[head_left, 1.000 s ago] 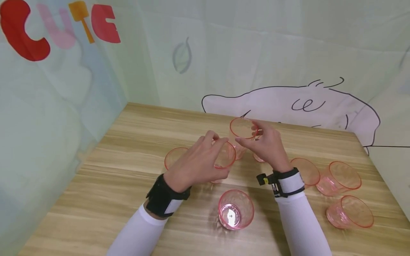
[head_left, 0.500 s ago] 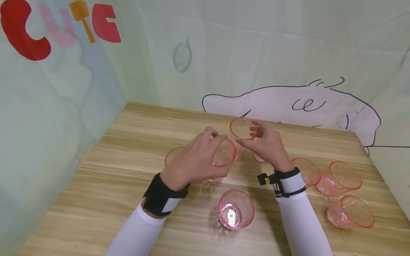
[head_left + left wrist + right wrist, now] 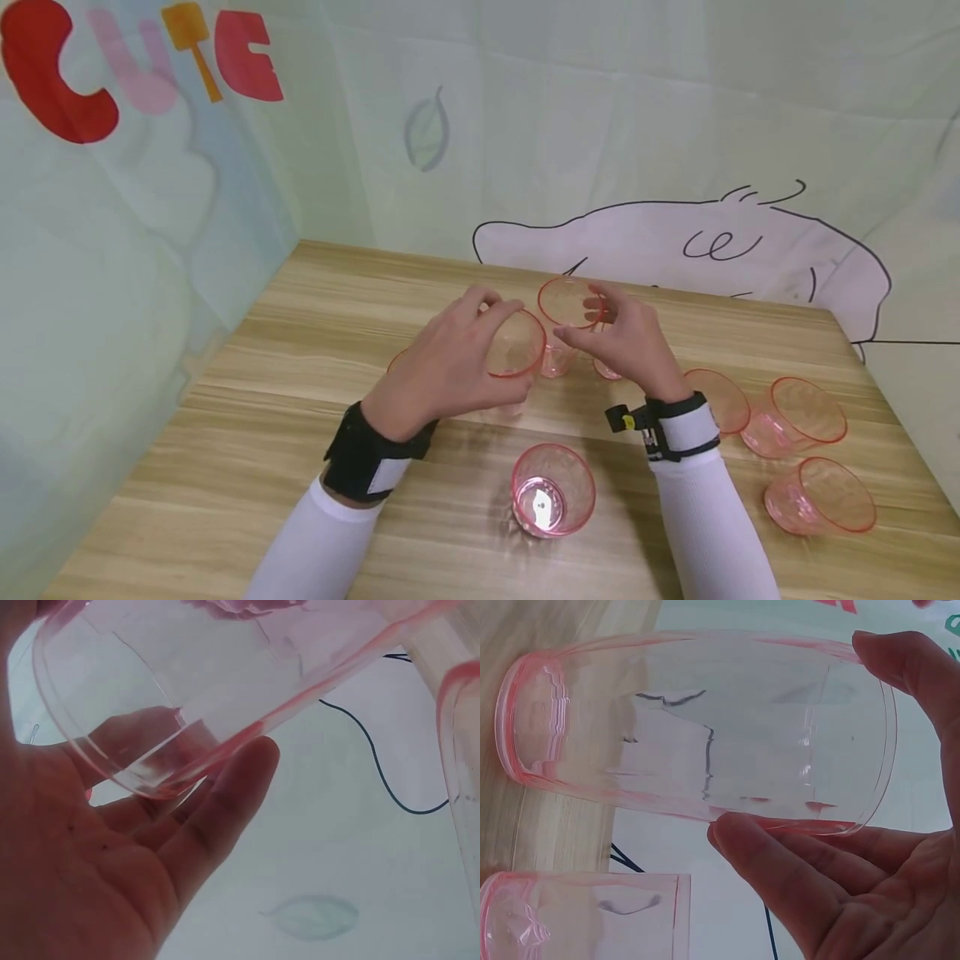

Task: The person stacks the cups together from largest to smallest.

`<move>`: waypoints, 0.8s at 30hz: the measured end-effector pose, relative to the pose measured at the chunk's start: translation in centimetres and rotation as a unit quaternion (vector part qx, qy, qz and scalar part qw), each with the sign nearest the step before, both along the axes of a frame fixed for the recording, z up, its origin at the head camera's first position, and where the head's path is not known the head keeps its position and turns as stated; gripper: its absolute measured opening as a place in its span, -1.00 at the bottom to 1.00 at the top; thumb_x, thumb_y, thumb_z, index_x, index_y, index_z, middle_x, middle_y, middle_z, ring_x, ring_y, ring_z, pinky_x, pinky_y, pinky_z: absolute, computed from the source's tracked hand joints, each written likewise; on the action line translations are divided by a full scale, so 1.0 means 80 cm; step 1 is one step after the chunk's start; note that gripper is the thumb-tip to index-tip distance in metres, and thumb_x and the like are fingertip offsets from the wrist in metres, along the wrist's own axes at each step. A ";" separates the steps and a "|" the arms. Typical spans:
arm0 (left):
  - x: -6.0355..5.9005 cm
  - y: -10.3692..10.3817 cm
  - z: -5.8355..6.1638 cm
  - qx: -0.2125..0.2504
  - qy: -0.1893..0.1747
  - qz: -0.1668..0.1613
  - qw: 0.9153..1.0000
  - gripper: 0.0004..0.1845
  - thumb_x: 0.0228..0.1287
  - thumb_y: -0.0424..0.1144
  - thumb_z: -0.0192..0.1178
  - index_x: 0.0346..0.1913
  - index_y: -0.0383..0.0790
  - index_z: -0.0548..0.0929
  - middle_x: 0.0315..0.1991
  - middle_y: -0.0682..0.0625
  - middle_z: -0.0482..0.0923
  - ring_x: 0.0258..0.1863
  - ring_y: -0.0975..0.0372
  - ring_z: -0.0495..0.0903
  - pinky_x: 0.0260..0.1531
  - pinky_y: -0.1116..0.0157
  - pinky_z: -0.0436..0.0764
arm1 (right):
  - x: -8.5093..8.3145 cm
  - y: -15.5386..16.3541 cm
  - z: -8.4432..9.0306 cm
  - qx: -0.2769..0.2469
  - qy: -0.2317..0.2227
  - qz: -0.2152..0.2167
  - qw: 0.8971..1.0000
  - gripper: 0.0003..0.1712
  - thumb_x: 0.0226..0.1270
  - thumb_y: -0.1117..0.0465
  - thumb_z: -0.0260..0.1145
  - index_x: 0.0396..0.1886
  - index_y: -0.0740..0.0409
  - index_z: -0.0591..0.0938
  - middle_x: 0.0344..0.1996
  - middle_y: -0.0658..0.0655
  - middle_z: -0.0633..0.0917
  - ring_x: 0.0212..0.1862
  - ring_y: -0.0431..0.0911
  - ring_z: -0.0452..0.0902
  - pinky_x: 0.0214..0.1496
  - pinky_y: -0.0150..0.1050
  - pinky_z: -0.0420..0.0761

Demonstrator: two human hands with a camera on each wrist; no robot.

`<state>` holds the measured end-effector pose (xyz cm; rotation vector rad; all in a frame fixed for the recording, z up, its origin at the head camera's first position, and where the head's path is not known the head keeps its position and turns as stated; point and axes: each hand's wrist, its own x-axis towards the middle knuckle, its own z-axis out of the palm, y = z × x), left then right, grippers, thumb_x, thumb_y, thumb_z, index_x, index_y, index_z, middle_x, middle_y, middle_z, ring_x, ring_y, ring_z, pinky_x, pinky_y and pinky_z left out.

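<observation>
My left hand [image 3: 442, 367] grips a clear pink cup [image 3: 519, 346] near its red rim, thumb on the near side and fingers on the far side. In the left wrist view the cup [image 3: 225, 667] is tilted, fingertips along its wall. My right hand [image 3: 628, 337] holds a taller clear pink cup [image 3: 742, 742] by its upper part, thumb and fingers on opposite sides. That cup stands upright, its base at the wooden table. Just behind my right hand is another pink cup [image 3: 606, 368], mostly hidden in the head view.
A pink cup [image 3: 553, 492] stands in front, between my forearms. Several more [image 3: 798, 417] stand at the right, past my right wrist. Another cup's rim [image 3: 397, 358] shows behind my left hand. The wooden table [image 3: 247, 467] meets printed curtains at its back and left.
My left hand has drifted slightly up and left, carrying its cup along. The right hand and its cup have stayed nearly still.
</observation>
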<state>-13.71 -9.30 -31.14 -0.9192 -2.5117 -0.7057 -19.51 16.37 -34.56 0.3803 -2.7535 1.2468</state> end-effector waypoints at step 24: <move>-0.005 -0.013 0.008 0.053 0.051 -0.005 0.997 -0.25 -0.09 0.10 0.47 0.17 -0.25 0.61 0.02 -0.10 0.48 -0.18 0.13 0.54 -0.21 0.16 0.60 | -0.002 0.001 0.000 0.024 -0.005 0.037 0.999 0.15 0.01 -0.29 0.58 0.51 0.09 0.32 0.18 0.26 0.61 0.14 0.10 0.59 0.06 0.08 0.62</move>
